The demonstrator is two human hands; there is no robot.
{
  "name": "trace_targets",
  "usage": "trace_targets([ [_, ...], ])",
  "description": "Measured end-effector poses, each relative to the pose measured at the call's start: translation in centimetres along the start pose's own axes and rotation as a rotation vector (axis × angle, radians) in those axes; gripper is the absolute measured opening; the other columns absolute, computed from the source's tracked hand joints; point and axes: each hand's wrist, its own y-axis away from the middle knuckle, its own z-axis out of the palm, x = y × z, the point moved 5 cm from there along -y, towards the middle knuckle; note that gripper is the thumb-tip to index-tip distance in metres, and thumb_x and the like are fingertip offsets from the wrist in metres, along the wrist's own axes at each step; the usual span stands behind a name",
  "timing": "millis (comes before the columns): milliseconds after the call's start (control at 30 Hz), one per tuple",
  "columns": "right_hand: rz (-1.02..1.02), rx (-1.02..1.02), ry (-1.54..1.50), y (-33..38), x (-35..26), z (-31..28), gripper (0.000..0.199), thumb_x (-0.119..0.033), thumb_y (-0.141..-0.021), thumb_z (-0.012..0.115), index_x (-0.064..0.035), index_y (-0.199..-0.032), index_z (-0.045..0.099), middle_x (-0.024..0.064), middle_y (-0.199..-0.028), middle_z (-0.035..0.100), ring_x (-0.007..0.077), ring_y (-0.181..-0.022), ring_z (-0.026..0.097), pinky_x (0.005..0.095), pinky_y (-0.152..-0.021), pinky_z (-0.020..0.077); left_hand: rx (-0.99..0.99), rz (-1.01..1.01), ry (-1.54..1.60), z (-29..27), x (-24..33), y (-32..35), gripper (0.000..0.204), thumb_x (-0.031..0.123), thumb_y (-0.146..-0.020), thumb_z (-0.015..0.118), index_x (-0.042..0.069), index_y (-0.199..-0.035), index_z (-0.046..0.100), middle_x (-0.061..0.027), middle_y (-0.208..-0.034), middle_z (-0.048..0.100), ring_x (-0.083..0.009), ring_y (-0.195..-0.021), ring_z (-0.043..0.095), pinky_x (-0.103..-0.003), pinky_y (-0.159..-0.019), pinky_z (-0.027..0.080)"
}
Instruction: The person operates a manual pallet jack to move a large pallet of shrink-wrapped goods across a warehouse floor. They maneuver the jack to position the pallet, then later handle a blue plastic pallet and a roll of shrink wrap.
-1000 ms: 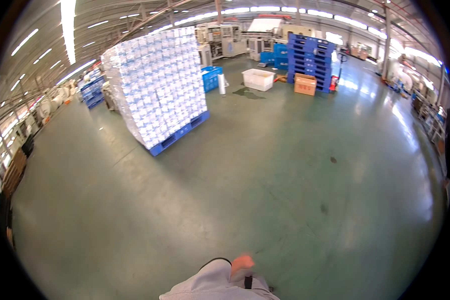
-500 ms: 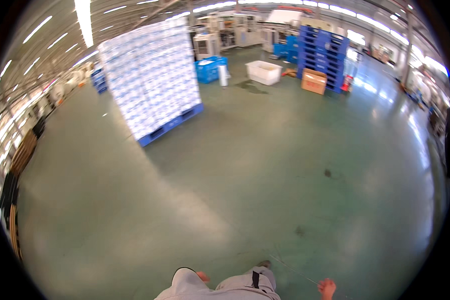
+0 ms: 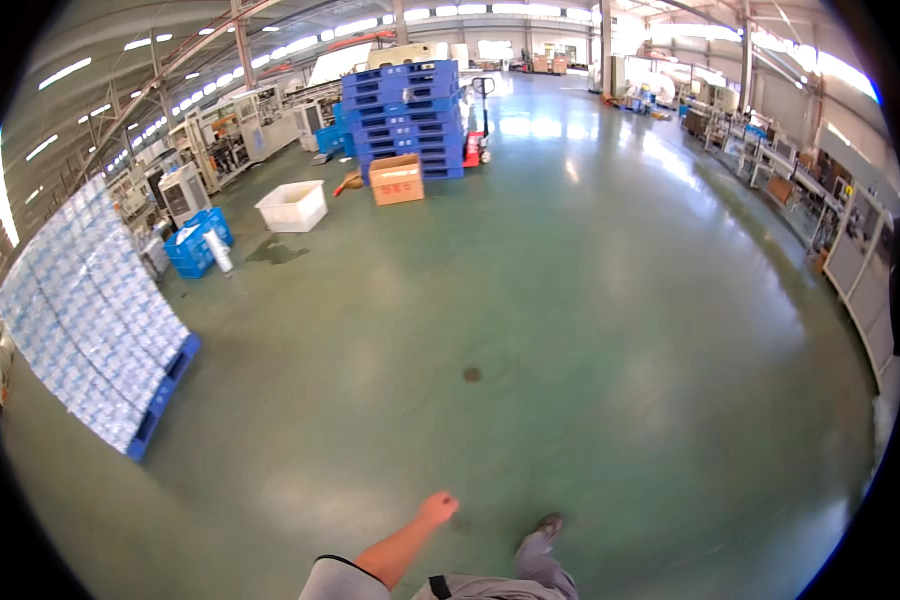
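My left hand (image 3: 438, 507) swings forward at the lower middle, above the green floor (image 3: 610, 400). Its fingers are curled closed, and nothing shows in them. Below it come my bare forearm and grey sleeve. One dark shoe (image 3: 547, 524) is stepping out just to the right of that hand. My right hand is out of the picture. Neither hand is near any object.
At left stands a tall wrapped stack (image 3: 90, 320) on a blue pallet (image 3: 164, 398). Farther off are blue crates (image 3: 192, 254), a white tub (image 3: 292, 208), a cardboard box (image 3: 397, 182), stacked blue pallets (image 3: 405, 115) and a red pallet jack (image 3: 475, 145). Machines line both sides.
The view has turned right, so the wrapped stack and pallets have shifted left and look nearer. My left hand has swung forward; my right hand has left the picture.
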Motion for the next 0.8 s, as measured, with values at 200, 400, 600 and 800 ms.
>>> trace_targets([
  [200, -0.382, 0.113, 0.680, -15.8, -20.8, -16.9, 0.029, -0.034, -0.085, 0.055, -0.0108, -0.100, 0.065, 0.0152, -0.100, 0.067, 0.0276, -0.086, 0.065, 0.0405, -0.064, 0.0504, -0.401, -0.033, -0.389, 6.9, 3.5, -3.4, 0.037, 0.036, -0.088, 0.047, 0.009, -0.106, 0.066, -0.0221, -0.120, 0.054, -0.0324, -0.109, 0.055, -0.042, -0.092, 0.045],
  [400, -0.440, -0.138, -0.565, -21.8, -58.6, -30.1, 0.030, -0.022, -0.088, 0.056, 0.0046, -0.100, 0.056, 0.0174, -0.085, 0.067, 0.0235, -0.066, 0.065, 0.0338, -0.059, 0.0536, -0.436, -0.421, -0.195, 8.5, 7.8, -10.2, 0.036, 0.036, -0.087, 0.048, 0.009, -0.102, 0.067, -0.0188, -0.110, 0.058, -0.0308, -0.101, 0.058, -0.041, -0.088, 0.047],
  [600, -0.416, -0.179, -0.530, -31.3, -80.8, -35.4, 0.020, -0.017, -0.086, 0.057, 0.0028, -0.091, 0.056, 0.0178, -0.085, 0.066, 0.0272, -0.069, 0.065, 0.0377, -0.056, 0.0506, -0.459, -0.441, -0.172, 9.8, 18.2, -30.6, 0.035, 0.037, -0.085, 0.049, 0.009, -0.098, 0.068, -0.0155, -0.099, 0.063, -0.0293, -0.093, 0.061, -0.040, -0.083, 0.048],
  [800, -0.014, 0.053, -0.219, -40.8, -81.8, -37.4, 0.025, -0.028, -0.084, 0.053, -0.0113, -0.100, 0.064, 0.0115, -0.098, 0.068, 0.0290, -0.079, 0.065, 0.0401, -0.064, 0.0498, -0.278, -0.102, -0.249, 5.9, 36.9, -60.1, 0.035, 0.037, -0.083, 0.051, 0.010, -0.094, 0.069, -0.0121, -0.089, 0.067, -0.0278, -0.085, 0.064, -0.039, -0.079, 0.050],
])
